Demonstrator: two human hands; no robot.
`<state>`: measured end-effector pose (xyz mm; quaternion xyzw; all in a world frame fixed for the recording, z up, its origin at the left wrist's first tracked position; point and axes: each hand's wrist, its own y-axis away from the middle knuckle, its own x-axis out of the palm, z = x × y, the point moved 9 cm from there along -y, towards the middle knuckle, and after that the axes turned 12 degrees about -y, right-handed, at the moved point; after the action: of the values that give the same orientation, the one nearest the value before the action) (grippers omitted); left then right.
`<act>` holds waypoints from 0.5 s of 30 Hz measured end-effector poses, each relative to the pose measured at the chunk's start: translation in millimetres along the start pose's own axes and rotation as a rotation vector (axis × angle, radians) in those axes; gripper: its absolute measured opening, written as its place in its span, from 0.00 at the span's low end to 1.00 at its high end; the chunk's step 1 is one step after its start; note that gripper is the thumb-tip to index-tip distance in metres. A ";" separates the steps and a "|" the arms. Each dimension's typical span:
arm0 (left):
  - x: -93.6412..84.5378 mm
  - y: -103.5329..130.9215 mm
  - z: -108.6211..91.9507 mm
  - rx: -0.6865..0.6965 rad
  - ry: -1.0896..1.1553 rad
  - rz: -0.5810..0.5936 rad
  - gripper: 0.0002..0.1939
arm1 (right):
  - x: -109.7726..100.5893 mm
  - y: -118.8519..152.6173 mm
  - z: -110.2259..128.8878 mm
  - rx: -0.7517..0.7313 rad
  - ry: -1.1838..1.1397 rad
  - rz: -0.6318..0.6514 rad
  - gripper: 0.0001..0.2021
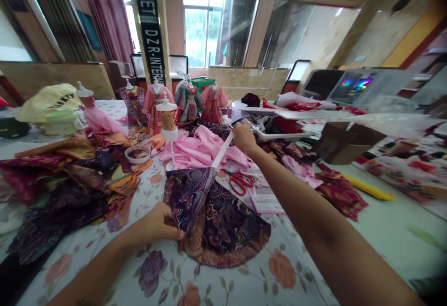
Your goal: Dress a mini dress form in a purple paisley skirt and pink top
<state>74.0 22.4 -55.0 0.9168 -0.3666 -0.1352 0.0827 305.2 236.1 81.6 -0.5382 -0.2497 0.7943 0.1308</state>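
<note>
My left hand [162, 224], closed, pins cloth [230, 227] at seven; right hand [245, 136], pinched shut, holds strip [222, 151] at one. Likely tensioning; next needs steady cloth.

From back here I see both of my bare arms entering from the near edge. My left hand [162, 222] sits low, left of centre, fingers pointing right and thumb side up. My right arm [314, 203] stretches farther, slanting from near right toward the far middle, its hand [244, 136] closed, fingers curled in.
</note>
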 end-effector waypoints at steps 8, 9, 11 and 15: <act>3.5 3.3 -11.2 0.046 -0.014 0.063 0.10 | -29.2 -10.3 -40.9 0.197 -0.012 -0.151 0.14; 3.7 3.1 -10.8 0.052 -0.025 0.070 0.10 | -38.7 -10.7 -51.6 0.235 -0.009 -0.168 0.15; 3.4 2.8 -9.5 0.051 -0.035 0.071 0.11 | -62.4 -9.7 -78.4 0.316 0.005 -0.189 0.17; 6.2 4.0 -10.9 0.048 -0.006 0.084 0.12 | -118.6 9.5 -151.5 0.538 0.090 -0.243 0.17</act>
<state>79.1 15.9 -44.8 0.9018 -0.4084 -0.1253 0.0651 491.0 210.3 125.3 -0.4852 -0.0869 0.7858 0.3735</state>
